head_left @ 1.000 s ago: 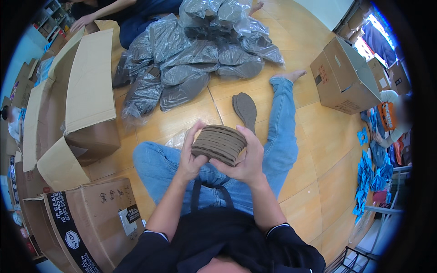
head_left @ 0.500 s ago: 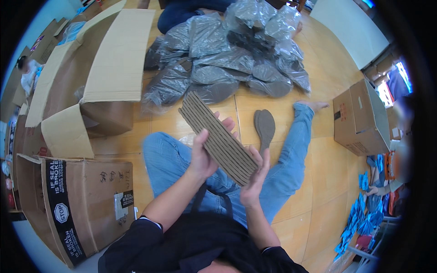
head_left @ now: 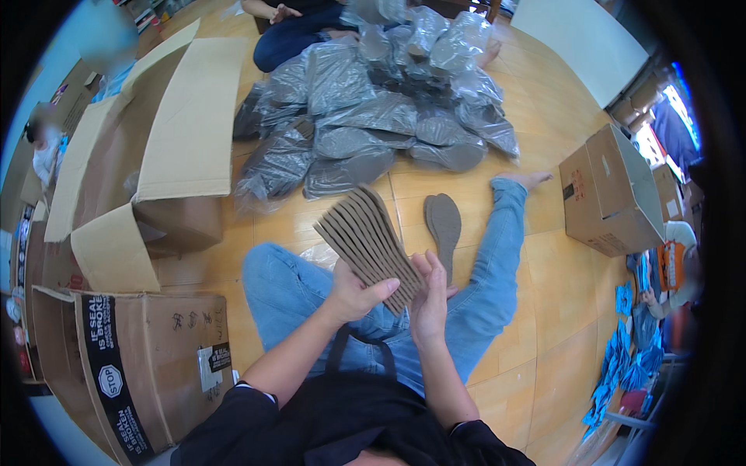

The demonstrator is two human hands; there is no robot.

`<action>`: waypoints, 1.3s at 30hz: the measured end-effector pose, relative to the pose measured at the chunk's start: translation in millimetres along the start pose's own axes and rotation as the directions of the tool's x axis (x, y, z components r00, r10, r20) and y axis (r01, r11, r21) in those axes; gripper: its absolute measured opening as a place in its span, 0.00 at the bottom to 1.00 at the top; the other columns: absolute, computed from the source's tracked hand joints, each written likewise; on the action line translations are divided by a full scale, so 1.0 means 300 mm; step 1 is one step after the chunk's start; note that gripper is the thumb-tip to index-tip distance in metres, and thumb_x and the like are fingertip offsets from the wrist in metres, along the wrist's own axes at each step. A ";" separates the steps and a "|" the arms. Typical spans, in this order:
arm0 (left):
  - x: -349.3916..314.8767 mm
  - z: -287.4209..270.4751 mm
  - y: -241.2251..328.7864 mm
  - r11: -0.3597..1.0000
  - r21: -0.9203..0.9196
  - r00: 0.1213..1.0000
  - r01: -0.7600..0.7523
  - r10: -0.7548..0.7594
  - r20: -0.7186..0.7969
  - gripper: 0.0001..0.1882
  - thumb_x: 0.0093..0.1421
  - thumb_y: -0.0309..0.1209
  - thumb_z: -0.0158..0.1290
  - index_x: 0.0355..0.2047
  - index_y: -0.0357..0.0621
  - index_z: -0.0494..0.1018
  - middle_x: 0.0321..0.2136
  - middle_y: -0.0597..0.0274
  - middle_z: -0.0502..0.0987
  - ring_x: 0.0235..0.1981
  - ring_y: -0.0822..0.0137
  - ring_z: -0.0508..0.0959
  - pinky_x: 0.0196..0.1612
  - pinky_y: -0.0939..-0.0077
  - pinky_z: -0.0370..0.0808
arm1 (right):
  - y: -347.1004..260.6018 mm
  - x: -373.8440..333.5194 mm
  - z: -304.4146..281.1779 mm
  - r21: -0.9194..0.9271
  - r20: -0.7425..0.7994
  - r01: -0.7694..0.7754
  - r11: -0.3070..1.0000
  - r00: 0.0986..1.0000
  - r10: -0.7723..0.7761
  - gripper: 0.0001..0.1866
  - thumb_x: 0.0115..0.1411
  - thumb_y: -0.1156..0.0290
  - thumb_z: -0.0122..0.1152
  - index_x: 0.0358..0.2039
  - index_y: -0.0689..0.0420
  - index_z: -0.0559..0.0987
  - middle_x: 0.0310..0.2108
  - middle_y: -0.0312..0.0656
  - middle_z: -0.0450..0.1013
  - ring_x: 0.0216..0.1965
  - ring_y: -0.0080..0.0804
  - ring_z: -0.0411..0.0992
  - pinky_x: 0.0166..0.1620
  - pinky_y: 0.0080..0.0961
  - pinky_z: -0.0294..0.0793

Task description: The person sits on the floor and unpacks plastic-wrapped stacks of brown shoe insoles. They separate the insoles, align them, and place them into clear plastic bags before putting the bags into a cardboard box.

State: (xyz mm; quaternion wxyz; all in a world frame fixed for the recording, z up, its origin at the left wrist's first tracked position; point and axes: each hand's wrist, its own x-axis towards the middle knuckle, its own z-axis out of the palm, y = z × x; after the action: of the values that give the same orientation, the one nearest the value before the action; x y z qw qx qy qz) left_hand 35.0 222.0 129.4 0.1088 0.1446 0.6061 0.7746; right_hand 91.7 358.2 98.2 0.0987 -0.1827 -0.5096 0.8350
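Observation:
A stack of several grey-brown shoe insoles [head_left: 361, 245] is held aslant above my lap, its edges facing me and fanned apart at the upper left end. My left hand [head_left: 359, 293] grips the stack from below, with the thumb lying across the layered edges near the lower end. Against that lower right end presses my right hand [head_left: 430, 299], its fingers bent around the stack's side and partly hidden. Two more loose insoles [head_left: 443, 225] lie overlapping on the floor between my legs, just beyond the right hand.
Plastic-bagged bundles of insoles [head_left: 365, 124] are heaped ahead, with another person's hand [head_left: 284, 13] behind them. Open cartons stand at the left [head_left: 190, 116], near left [head_left: 167, 357] and right [head_left: 602, 194]. Blue pieces [head_left: 614, 373] lie at the far right, near another person's arm.
The stack has tipped more upright and its upper end has fanned out. My left hand has shifted toward the lower end, its thumb now across the edges. The right hand moved slightly left.

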 end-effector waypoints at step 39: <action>0.069 0.005 -0.148 0.833 -0.402 0.827 0.380 -0.500 -0.255 0.22 0.61 0.40 0.51 0.50 0.39 0.70 0.42 0.58 0.76 0.44 0.65 0.76 0.48 0.68 0.73 | 0.046 0.165 -0.110 -0.314 0.480 0.144 0.938 0.877 0.026 0.50 0.59 0.53 0.62 0.68 0.66 0.43 0.67 0.57 0.48 0.68 0.44 0.50 0.66 0.33 0.52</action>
State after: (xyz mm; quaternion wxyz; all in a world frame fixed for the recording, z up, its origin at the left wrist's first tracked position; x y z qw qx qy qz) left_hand 15.8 241.2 88.4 0.2002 -0.1618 0.4923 0.8315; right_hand 60.0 396.1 62.2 -0.0371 0.0302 -0.6599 0.7498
